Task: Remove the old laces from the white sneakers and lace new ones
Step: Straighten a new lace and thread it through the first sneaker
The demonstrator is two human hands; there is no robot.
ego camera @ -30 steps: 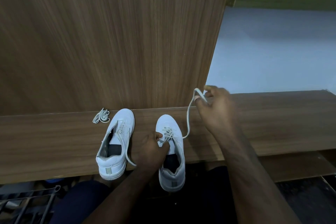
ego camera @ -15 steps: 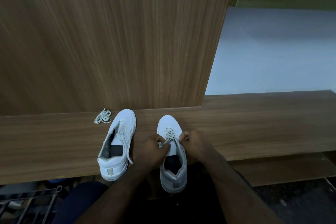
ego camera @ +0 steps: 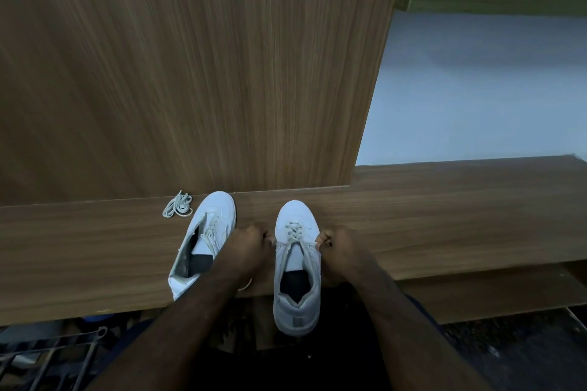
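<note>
Two white sneakers stand toe-away on a wooden ledge [ego camera: 444,219]. The right sneaker [ego camera: 297,267] has a pale lace [ego camera: 293,232] crossed through its front eyelets, and its heel hangs over the ledge's front edge. My left hand [ego camera: 251,241] is at the shoe's left side with curled fingers pinching a lace end. At the right side, my right hand [ego camera: 340,244] pinches the other lace end. The left sneaker [ego camera: 206,238] lies beside them, loosely laced. A small bundle of lace [ego camera: 178,205] lies on the ledge left of it.
A tall wooden panel [ego camera: 190,73] rises right behind the ledge, and a pale wall is to its right. A metal rack [ego camera: 47,355] sits low at the bottom left. A lower wooden step [ego camera: 476,292] runs at the right.
My right hand came down from holding the lace stretched up and right, and now pinches it at the shoe's right side. Both hands have spread slightly apart.
</note>
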